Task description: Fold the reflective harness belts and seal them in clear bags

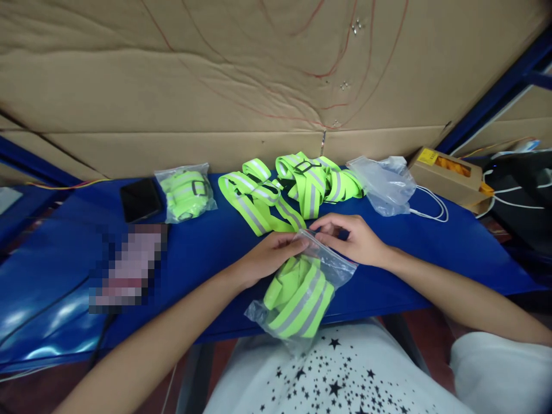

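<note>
A clear zip bag (336, 263) with a folded yellow-green reflective strap (302, 299) inside hangs over the table's front edge. My left hand (276, 253) pinches the left end of the bag's top edge between thumb and fingers. Close beside it, my right hand (351, 237) has its fingers curled and its thumb and fingertips together at the same edge. Just beyond both hands lie loose reflective straps (254, 198) and a bunched pile of straps with a black buckle (313, 181).
On the blue table (194, 253) are a packed strap bag (186, 194), a black phone (140, 199) and a blurred pinkish item (131, 261). To the right are clear bags (386, 184), a white cable (435, 207) and a cardboard box (452, 178). Cardboard (215, 98) stands behind.
</note>
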A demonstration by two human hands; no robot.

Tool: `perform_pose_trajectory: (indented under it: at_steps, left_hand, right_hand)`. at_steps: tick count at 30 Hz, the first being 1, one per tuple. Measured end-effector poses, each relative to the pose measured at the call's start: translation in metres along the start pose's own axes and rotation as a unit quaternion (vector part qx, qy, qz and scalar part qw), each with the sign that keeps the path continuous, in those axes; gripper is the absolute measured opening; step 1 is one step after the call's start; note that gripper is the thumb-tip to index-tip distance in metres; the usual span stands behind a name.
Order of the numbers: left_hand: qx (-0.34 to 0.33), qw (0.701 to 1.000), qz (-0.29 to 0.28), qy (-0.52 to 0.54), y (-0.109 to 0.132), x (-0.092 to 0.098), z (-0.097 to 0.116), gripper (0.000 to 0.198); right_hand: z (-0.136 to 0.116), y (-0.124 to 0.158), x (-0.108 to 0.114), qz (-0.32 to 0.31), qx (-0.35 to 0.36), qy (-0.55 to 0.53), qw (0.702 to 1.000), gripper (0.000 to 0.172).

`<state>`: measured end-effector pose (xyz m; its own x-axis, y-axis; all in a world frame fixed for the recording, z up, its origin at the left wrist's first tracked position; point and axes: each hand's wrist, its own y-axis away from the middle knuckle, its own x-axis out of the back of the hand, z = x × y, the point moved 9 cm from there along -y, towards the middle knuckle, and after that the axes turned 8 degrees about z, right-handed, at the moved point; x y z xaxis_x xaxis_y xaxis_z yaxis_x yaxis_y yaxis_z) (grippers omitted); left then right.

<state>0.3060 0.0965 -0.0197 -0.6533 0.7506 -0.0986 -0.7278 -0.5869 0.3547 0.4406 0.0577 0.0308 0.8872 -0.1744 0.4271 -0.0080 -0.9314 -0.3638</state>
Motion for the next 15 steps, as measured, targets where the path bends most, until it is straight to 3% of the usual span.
perform_pose_trajectory:
  at_steps: [4, 9, 15]
  left_hand:
    - [0.008, 1.0, 0.025, 0.003, 0.0, 0.004, -0.001, 0.039]
    - [-0.015, 0.993, 0.104, 0.056, -0.003, 0.017, 0.0, 0.037]
    - [-0.067, 0.96, 0.204, 0.178, -0.002, 0.04, 0.013, 0.04]
  right_hand:
    - [0.007, -0.001, 0.001, 0.012, -0.014, 0.01, 1.0, 0.021]
    - [0.015, -0.001, 0.007, 0.032, -0.063, -0.026, 0.997, 0.029]
    - [0.032, -0.005, 0.021, 0.06, -0.118, -0.074, 0.988, 0.034]
